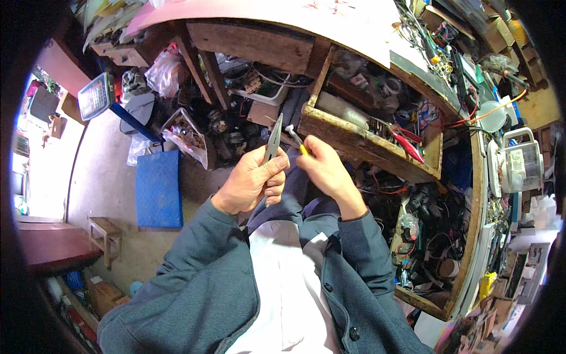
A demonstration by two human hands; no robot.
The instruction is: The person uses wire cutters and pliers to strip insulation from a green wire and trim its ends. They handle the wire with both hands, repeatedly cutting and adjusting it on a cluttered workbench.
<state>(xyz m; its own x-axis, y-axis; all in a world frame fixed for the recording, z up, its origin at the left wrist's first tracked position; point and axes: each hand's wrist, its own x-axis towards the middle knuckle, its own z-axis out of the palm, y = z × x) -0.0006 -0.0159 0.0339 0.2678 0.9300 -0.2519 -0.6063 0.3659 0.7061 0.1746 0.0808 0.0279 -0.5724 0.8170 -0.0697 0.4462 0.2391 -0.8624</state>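
Upright in my left hand (pixel 247 184) is a pair of grey long-nose pliers (pixel 274 140), its pointed jaws together and its handles mostly hidden in my fingers. My right hand (pixel 327 171) is closed round a small yellow-handled tool (pixel 303 149) with a pale, slightly bent head; its exact kind is unclear. Both hands are in front of my lap, close together, and the tool's head is just right of the pliers' jaws without clearly touching them. Ahead and to the right is an open wooden drawer (pixel 365 141) of tools, with a red-handled tool (pixel 408 146) lying over its front edge.
A pink-topped workbench (pixel 265 10) runs across the far side, cluttered with wires at right. On the left floor stand a platform scale with a blue plate (pixel 159 189) and a small wooden stool (pixel 107 236). Cables and parts (pixel 433 218) fill the space below right.
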